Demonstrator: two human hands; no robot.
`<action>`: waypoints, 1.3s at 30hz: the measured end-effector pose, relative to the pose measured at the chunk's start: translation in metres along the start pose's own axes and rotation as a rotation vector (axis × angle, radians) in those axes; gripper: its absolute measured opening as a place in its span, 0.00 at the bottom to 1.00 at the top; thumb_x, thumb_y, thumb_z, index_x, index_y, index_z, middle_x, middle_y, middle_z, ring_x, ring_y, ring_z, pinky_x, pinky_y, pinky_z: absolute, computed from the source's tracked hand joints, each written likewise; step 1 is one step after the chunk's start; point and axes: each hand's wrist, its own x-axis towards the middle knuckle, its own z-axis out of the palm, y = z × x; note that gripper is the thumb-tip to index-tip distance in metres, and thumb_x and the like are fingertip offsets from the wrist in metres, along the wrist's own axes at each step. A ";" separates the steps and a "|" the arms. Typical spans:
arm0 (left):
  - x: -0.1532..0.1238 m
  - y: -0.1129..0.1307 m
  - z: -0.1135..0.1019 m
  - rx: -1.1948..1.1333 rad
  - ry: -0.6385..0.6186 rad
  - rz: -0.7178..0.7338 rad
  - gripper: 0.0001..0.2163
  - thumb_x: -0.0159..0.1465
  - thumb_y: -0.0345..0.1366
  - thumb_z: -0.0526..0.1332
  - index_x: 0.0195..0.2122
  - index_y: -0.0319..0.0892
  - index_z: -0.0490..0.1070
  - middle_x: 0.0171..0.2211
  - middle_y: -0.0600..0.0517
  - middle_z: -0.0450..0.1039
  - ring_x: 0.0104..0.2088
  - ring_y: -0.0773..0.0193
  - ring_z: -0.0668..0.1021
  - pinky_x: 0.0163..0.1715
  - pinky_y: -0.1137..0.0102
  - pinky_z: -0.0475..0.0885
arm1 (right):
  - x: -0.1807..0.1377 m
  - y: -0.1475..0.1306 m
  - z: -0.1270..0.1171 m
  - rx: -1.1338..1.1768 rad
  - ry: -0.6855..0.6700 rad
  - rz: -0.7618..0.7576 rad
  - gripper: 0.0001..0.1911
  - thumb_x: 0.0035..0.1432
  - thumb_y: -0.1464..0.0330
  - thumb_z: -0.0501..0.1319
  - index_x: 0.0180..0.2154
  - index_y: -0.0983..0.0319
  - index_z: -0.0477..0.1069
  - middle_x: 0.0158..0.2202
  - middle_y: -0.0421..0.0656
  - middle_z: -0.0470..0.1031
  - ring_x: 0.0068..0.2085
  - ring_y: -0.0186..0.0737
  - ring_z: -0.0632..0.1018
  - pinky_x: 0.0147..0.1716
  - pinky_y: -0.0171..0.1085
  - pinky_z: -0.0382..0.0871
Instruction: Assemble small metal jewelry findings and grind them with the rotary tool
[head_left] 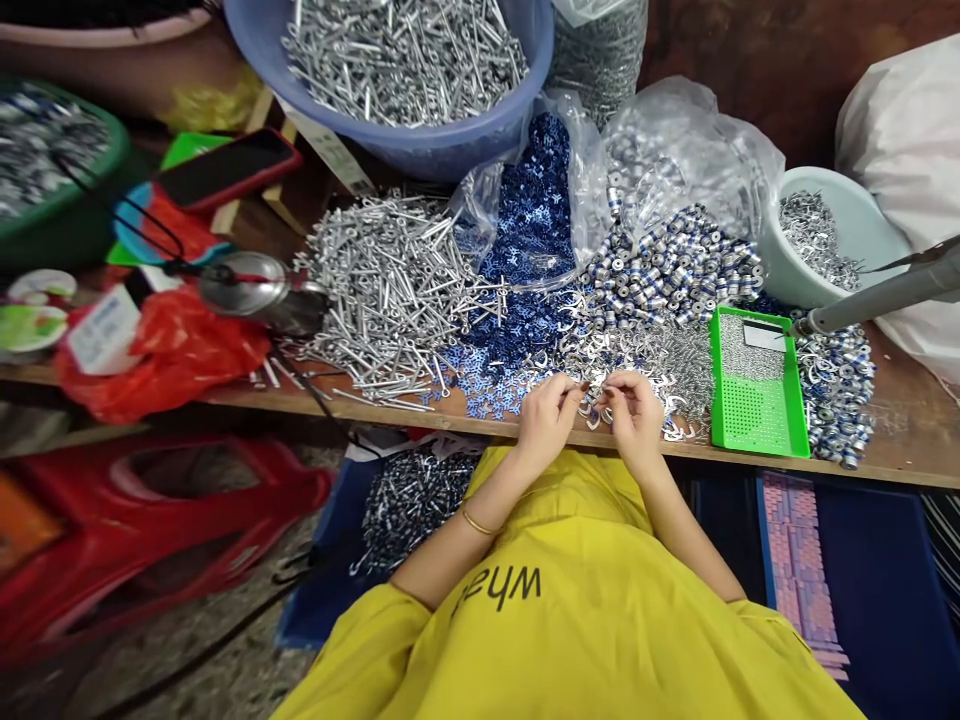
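Observation:
At the front edge of the table my left hand [546, 420] is pinched closed, its fingertips turned toward the other hand. My right hand [634, 412] faces it a short gap away, also in a pinch. Whatever small pieces sit between the fingers are too tiny to make out. Around the fingertips lie loose white crescent-shaped pieces [679, 432]. Small blue three-armed pieces [487, 385] spread to the left of them, beside a heap of silver rods with looped ends [382, 290]. Silver-and-blue cylinders [667, 265] are piled behind. A green tray [759, 435] with tiny metal pins stands to the right.
A large blue basin [397, 140] of rods stands at the back, a pale bowl [795, 275] at the right. A grey metal arm [885, 295] reaches in over the tray. A phone [229, 170] and red plastic bag [180, 350] lie left; a red stool [150, 540] stands below.

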 end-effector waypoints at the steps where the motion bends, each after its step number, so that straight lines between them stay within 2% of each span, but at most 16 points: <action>1: 0.002 -0.001 -0.003 0.058 -0.017 0.020 0.10 0.70 0.40 0.53 0.35 0.42 0.68 0.33 0.49 0.73 0.36 0.58 0.73 0.37 0.66 0.65 | 0.001 0.000 -0.003 0.054 0.000 0.045 0.06 0.66 0.63 0.57 0.40 0.59 0.66 0.37 0.43 0.73 0.32 0.36 0.77 0.34 0.38 0.75; 4: 0.003 0.002 -0.010 0.205 -0.059 0.087 0.08 0.70 0.35 0.53 0.45 0.41 0.69 0.43 0.43 0.74 0.44 0.53 0.73 0.45 0.61 0.67 | 0.005 -0.011 -0.016 0.085 -0.064 0.072 0.07 0.65 0.64 0.58 0.42 0.59 0.68 0.38 0.43 0.74 0.34 0.37 0.78 0.35 0.38 0.77; 7: -0.001 0.011 -0.013 0.252 -0.090 0.170 0.12 0.70 0.29 0.47 0.46 0.40 0.69 0.41 0.43 0.73 0.43 0.52 0.73 0.44 0.60 0.68 | 0.008 -0.032 -0.028 -0.050 -0.115 -0.114 0.07 0.66 0.67 0.57 0.43 0.57 0.72 0.41 0.45 0.75 0.40 0.39 0.78 0.41 0.41 0.76; 10: -0.007 0.020 -0.012 0.244 -0.098 0.215 0.12 0.69 0.27 0.47 0.45 0.40 0.69 0.40 0.43 0.73 0.42 0.52 0.73 0.43 0.60 0.69 | 0.010 -0.046 -0.032 -0.172 -0.174 -0.296 0.08 0.67 0.71 0.55 0.42 0.57 0.73 0.39 0.45 0.75 0.43 0.41 0.77 0.44 0.43 0.73; 13: -0.009 0.024 -0.011 0.240 -0.122 0.209 0.12 0.68 0.26 0.47 0.43 0.41 0.69 0.39 0.44 0.73 0.41 0.53 0.73 0.42 0.60 0.69 | 0.008 -0.044 -0.031 -0.256 -0.187 -0.383 0.11 0.67 0.73 0.53 0.44 0.57 0.72 0.39 0.46 0.76 0.43 0.41 0.77 0.43 0.44 0.74; 19: -0.013 0.022 -0.013 0.228 -0.176 0.184 0.13 0.66 0.23 0.47 0.45 0.41 0.67 0.40 0.45 0.73 0.42 0.53 0.74 0.44 0.60 0.70 | -0.004 -0.030 -0.023 -0.443 -0.113 -0.590 0.17 0.65 0.77 0.50 0.48 0.58 0.72 0.42 0.49 0.77 0.45 0.43 0.77 0.44 0.43 0.74; 23: -0.016 0.017 -0.018 0.200 -0.188 0.148 0.12 0.67 0.24 0.47 0.43 0.42 0.67 0.38 0.45 0.73 0.41 0.54 0.75 0.42 0.60 0.71 | 0.002 -0.032 -0.018 -0.406 -0.183 -0.536 0.16 0.66 0.75 0.50 0.47 0.58 0.72 0.41 0.48 0.76 0.44 0.42 0.77 0.42 0.42 0.74; 27: -0.019 0.007 -0.022 0.136 -0.203 0.089 0.10 0.67 0.26 0.48 0.40 0.43 0.67 0.36 0.47 0.73 0.38 0.56 0.76 0.39 0.63 0.71 | 0.017 -0.040 -0.015 -0.345 -0.392 -0.462 0.12 0.67 0.72 0.50 0.44 0.59 0.72 0.40 0.47 0.75 0.42 0.41 0.76 0.41 0.41 0.74; 30: -0.021 0.000 -0.023 0.016 -0.230 0.041 0.09 0.69 0.28 0.48 0.40 0.43 0.67 0.35 0.48 0.74 0.36 0.58 0.77 0.36 0.65 0.72 | 0.028 -0.044 -0.010 -0.274 -0.471 -0.441 0.12 0.67 0.73 0.50 0.43 0.60 0.71 0.38 0.46 0.74 0.41 0.40 0.76 0.41 0.40 0.73; 35: -0.024 -0.010 -0.021 0.102 -0.161 0.010 0.10 0.66 0.26 0.49 0.40 0.42 0.68 0.37 0.45 0.75 0.40 0.54 0.78 0.42 0.61 0.72 | 0.037 -0.045 -0.002 -0.450 -0.633 -0.467 0.12 0.66 0.75 0.51 0.39 0.61 0.72 0.37 0.46 0.74 0.40 0.40 0.75 0.39 0.38 0.71; 39: -0.022 -0.011 -0.022 0.067 -0.203 -0.012 0.09 0.67 0.27 0.49 0.41 0.41 0.68 0.38 0.44 0.75 0.41 0.53 0.78 0.45 0.57 0.72 | 0.044 -0.053 -0.005 -0.518 -0.759 -0.447 0.10 0.65 0.75 0.53 0.40 0.61 0.73 0.36 0.44 0.75 0.39 0.39 0.76 0.38 0.36 0.71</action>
